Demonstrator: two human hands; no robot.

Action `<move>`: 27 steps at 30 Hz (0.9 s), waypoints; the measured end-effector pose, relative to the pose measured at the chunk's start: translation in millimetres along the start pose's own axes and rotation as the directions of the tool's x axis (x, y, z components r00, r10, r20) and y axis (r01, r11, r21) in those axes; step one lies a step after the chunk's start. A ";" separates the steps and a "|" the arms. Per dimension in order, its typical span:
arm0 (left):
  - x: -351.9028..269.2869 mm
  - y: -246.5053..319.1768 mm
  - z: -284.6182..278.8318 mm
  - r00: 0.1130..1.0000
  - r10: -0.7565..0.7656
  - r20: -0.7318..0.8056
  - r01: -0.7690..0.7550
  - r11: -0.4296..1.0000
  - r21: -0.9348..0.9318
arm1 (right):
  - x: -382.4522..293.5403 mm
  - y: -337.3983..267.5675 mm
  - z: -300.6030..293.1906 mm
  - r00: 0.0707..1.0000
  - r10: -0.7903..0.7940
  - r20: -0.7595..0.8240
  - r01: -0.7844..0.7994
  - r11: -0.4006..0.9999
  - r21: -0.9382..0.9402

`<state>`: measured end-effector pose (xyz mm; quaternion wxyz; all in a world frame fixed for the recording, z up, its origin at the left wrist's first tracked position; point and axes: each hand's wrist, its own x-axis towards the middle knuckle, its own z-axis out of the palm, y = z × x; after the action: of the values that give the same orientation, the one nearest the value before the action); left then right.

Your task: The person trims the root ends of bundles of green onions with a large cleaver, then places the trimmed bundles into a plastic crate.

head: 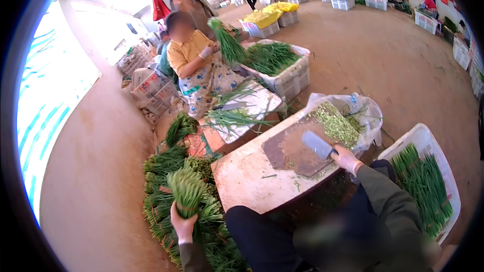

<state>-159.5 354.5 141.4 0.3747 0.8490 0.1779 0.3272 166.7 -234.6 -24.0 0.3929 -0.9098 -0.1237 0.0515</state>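
Note:
My left hand (183, 221) grips a banded bunch of green stalks (186, 189), cut ends up, above a pile of similar bunches (159, 200) left of my knees. In my right hand (345, 158) is the dark handle of a cleaver (317, 144). Its broad blade is over a worn brown cutting mat (278, 151) on a low white table (242, 181). Chopped pale green stalk ends (336, 124) are heaped at the mat's far right edge, beside a clear plastic bag (372, 115).
A white crate (450, 185) of banded green bunches stands at my right. Across the table, a seated person (193, 56) holds another bunch near a second board (261, 96) with a knife and loose stalks, and a filled crate (293, 79). More workers and crates are farther back.

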 end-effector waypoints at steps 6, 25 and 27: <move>69.8 92.5 182.7 0.829 0.351 0.435 -0.459 0.871 0.173 | 3.4 -5.4 0.0 0.970 0.179 -0.165 -0.189 0.981 -0.046; 22.3 152.1 405.5 0.444 0.347 0.826 -0.715 0.693 0.093 | -9.7 -38.0 2.7 0.939 0.335 -0.083 -0.343 0.933 -0.111; 1.0 167.4 423.7 0.477 0.372 0.797 -0.684 0.726 0.071 | -10.3 -39.2 6.5 0.950 0.293 -0.113 -0.304 0.948 -0.098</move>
<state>142.6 25.0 53.8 0.1172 0.9713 -0.2062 0.0156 148.3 -206.9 0.0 0.3334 -0.9404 0.0318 0.0592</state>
